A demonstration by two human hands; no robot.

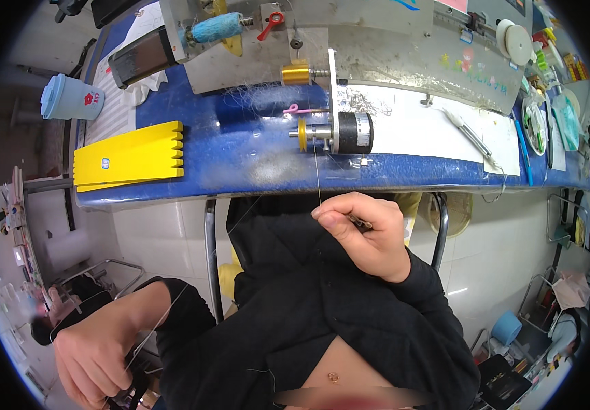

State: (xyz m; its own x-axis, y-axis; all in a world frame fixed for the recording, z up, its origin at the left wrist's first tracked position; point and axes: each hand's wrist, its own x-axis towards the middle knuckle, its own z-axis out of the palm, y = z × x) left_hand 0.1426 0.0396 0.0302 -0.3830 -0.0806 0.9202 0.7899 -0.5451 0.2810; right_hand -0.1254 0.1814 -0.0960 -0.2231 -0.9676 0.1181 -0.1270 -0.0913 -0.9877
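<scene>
Near the table's front edge, my right hand (369, 236) pinches a fine thread (318, 174) between thumb and fingertips. The thread runs up, nearly straight, to a yellow-rimmed guide wheel (302, 134) on a small machine. A small dark metal piece (358, 221) shows inside the curled right fingers; its kind cannot be made out. Low at the left, my left hand (93, 359) is closed, knuckles up. Another thin strand (160, 320) passes over the left wrist and reaches its fingers. Their tips are hidden, beside something dark and metallic.
The blue tabletop (240, 160) carries a yellow notched board (128, 158), a light-blue cup (72, 97) and a black motor (355, 133) on an upright plate. Above are a gold spool (296, 74) and tangled thread. A white-handled pen-like tool (469, 133) lies at right.
</scene>
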